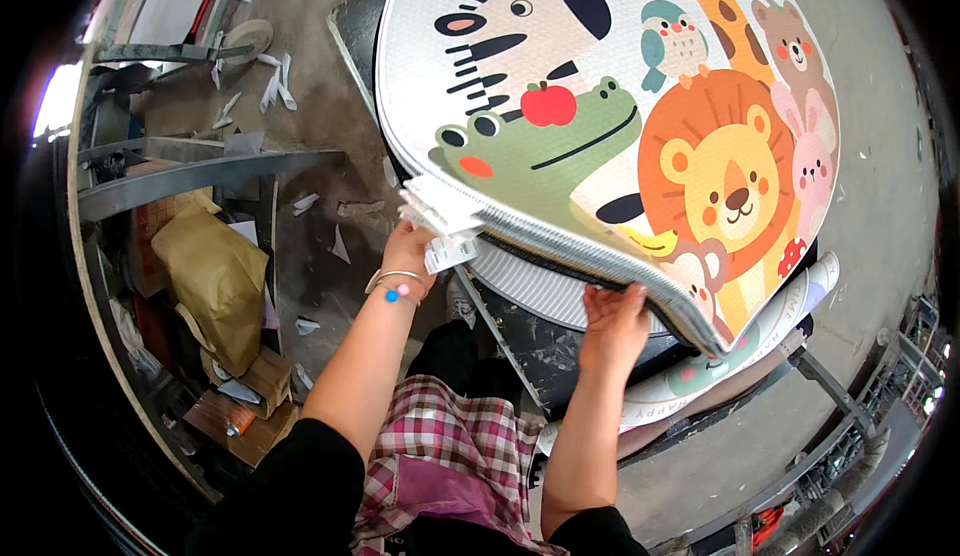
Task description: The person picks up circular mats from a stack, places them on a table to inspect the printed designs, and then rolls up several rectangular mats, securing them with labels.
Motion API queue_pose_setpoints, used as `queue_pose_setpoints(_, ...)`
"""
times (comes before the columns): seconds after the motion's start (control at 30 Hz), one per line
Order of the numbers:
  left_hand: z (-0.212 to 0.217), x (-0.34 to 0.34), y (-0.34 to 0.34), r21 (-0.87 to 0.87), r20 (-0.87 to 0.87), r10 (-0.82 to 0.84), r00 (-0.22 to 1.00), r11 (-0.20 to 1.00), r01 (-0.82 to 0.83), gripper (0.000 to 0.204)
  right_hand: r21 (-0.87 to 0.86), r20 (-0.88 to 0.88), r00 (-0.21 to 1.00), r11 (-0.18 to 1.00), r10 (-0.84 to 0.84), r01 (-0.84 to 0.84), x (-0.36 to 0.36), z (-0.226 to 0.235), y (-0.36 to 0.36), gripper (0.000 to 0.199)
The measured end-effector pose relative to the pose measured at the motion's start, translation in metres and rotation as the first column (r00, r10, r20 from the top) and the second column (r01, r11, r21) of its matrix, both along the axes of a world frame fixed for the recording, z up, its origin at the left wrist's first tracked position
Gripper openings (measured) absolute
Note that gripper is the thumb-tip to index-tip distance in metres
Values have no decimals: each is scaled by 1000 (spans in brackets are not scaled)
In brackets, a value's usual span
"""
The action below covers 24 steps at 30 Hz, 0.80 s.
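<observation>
A stack of round white mats [560,181] printed with cartoon animals, including a zebra, crocodile and lion, lies on a dark stand in front of me. Its near edge is lifted and bent, showing several layers. My left hand [408,253] is closed at the left of this edge, beside a bunch of white tags [445,218]; the tags partly hide its fingers. My right hand [616,328] grips the raised edge farther right, with its fingers partly under the layers. Below the lifted edge, a grey striped surface [535,286] shows on the stand.
The black stand [510,341] has corners jutting out past the mats. Rolled printed mats [690,401] lie along its right side. At left, a metal-framed rack [200,171] holds a tan sack [210,281] and a cardboard box [262,386]. Paper scraps [275,86] litter the concrete floor.
</observation>
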<state>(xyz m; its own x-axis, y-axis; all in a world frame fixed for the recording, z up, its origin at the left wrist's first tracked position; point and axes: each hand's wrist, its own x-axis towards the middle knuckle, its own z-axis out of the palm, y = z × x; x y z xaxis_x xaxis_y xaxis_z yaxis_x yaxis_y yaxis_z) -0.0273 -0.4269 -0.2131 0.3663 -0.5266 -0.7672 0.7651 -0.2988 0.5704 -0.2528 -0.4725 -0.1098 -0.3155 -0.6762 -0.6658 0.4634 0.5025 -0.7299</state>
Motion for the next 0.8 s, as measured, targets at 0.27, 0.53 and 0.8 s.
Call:
queue_pose_setpoints(0.27,52,0,-57,-24,-367,-71,928,997,67,46,24,487,869,996,-88,87,-46,-61,102,58)
queue_pose_setpoints(0.53,16,1,-53,52,-298,-134,945,986,157,38,131,307,850,903,-429,409,-263,-144,57,36)
queue_pose_setpoints(0.8,83,4,-42,-186,-107,-211,972,964,189,42,11,55,898,900,-437,437,-254,-66,60,28)
